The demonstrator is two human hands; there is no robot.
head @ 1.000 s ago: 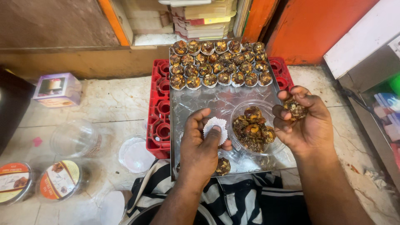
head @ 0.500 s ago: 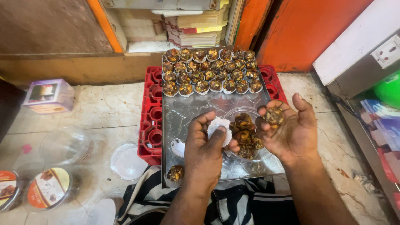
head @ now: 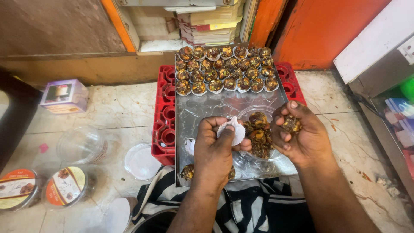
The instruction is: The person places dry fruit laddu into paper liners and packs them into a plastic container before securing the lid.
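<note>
Left hand (head: 215, 149) pinches white paper cup (head: 233, 129), fingers closed on it. Right hand (head: 302, 138) cups a sweet (head: 292, 124), fingers half curled. Sweet lies just right of cup, above bowl (head: 276, 155) on tray (head: 207, 108).

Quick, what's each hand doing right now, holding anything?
Left hand: fingers closed on a white paper cup.
Right hand: cupped around a brown nutty sweet.

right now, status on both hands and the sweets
Left hand pinching a white paper cup. Right hand cupping one brown sweet ball. Clear bowl of sweets between them on steel tray; nothing blocking.
</note>
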